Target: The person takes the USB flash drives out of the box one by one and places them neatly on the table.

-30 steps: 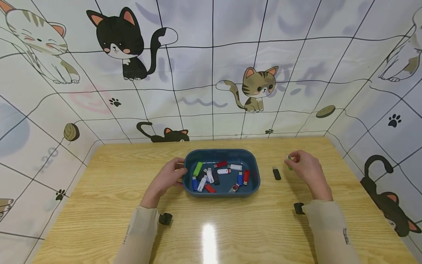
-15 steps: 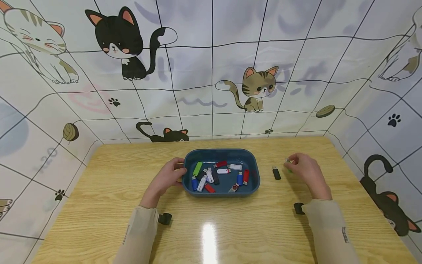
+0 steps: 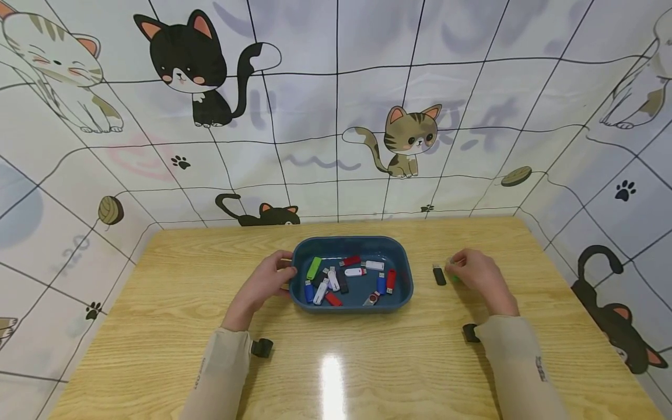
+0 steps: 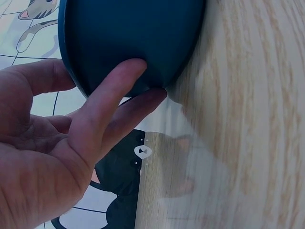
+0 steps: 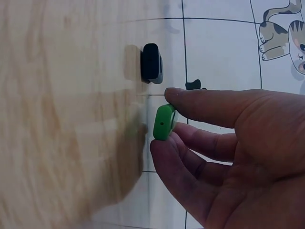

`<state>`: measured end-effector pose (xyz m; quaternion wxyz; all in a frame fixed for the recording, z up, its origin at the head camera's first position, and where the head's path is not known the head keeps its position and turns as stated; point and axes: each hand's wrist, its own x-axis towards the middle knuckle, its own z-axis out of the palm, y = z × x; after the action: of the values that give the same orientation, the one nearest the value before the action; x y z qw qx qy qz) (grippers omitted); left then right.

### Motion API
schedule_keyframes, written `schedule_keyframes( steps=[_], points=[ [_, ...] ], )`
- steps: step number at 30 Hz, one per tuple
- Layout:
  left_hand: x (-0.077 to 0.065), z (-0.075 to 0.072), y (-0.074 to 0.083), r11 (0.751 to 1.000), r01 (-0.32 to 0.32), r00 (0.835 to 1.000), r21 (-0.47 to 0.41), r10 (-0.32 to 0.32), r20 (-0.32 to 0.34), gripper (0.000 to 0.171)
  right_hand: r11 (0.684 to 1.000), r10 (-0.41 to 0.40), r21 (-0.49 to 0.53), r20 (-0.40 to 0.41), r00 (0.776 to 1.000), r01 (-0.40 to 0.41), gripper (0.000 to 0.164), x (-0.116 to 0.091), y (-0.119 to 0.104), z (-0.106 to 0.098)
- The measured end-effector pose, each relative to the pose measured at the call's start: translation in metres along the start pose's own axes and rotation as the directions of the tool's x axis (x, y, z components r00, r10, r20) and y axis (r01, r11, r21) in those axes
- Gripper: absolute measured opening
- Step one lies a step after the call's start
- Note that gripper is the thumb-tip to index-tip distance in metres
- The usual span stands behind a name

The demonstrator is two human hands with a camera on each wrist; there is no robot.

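Note:
A dark blue rectangular tub (image 3: 352, 311) stands on the table with several USB sticks inside in green, blue, red, white and black. My left hand (image 3: 265, 277) holds the tub's left end. In the left wrist view, fingertips (image 4: 138, 67) lie against its outer wall. To the right of the tub, my right hand (image 3: 482, 277) pinches a green USB stick (image 5: 164, 122) between thumb and finger, low over the table. Just left of that hand lies a black USB stick (image 3: 439, 275), apart from the green one.
The wooden table (image 3: 157, 326) runs back to a white cloth wall (image 3: 315, 157) printed with cats and grid lines. Cloth walls also close off both sides. A black wrist camera (image 3: 261, 348) sits on each wrist.
My right hand has moved slightly left and down toward the table with the green USB stick, nearer the black one. My left hand and the tub have stayed in place.

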<state>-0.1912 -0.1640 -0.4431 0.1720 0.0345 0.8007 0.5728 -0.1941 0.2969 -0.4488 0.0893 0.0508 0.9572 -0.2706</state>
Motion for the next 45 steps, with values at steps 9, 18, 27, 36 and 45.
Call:
schedule_keyframes(
  steps=[9, 18, 27, 36, 45],
  points=[
    [0.001, 0.000, 0.000, 1.000, 0.009, 1.000, -0.001, -0.009, -0.005, 0.044, 1.000, 0.011, -0.005, 0.020, 1.000, -0.011, 0.043, 0.001, 0.002, 0.002],
    [0.000, 0.001, 0.000, 1.000, 0.009, 1.000, 0.000, -0.009, -0.008, 0.044, 1.000, 0.024, -0.021, 0.027, 0.999, -0.023, 0.046, -0.001, 0.001, 0.002],
    [0.000, 0.000, 0.000, 1.000, 0.008, 1.000, 0.000, -0.008, -0.006, 0.043, 1.000, 0.029, -0.011, 0.027, 0.999, -0.029, 0.046, -0.002, 0.000, 0.004],
    [0.001, 0.000, -0.001, 1.000, 0.008, 1.000, -0.005, -0.008, -0.004, 0.043, 1.000, 0.009, -0.020, 0.001, 1.000, -0.009, 0.052, -0.004, -0.001, 0.000],
    [0.002, 0.000, -0.002, 1.000, 0.004, 1.000, -0.006, -0.004, 0.001, 0.043, 0.997, -0.063, -0.039, -0.076, 0.995, 0.060, 0.048, -0.012, -0.025, -0.013]
  ],
)
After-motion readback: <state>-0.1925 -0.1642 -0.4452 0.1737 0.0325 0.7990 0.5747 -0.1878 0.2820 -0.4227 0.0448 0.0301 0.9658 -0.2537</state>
